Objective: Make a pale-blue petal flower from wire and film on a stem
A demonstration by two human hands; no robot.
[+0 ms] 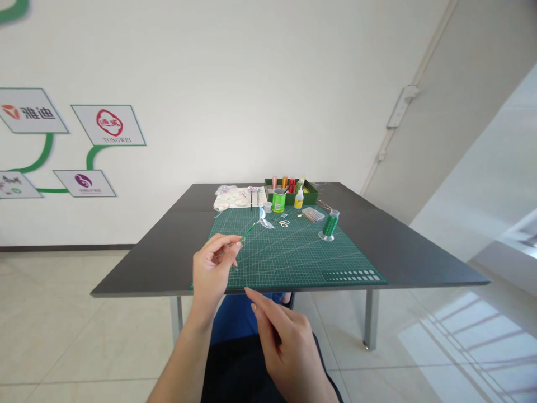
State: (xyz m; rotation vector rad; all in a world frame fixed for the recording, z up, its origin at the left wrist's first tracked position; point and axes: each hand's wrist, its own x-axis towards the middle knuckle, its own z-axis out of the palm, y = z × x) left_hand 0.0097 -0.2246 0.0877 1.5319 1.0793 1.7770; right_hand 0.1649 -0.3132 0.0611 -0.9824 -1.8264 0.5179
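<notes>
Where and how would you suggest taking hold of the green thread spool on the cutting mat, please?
Probably grip the spool by its bare top, coming from the near right with the right hand: it stands on a wide base, the narrower top rises above the thread, and a flat plastic box lies left of it.

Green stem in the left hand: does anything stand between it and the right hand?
Nothing visible blocks the right hand from the exposed green stem; only the left hand, pinching its near end, covers part of it. The cutting mat lies below, out of the way.
</notes>
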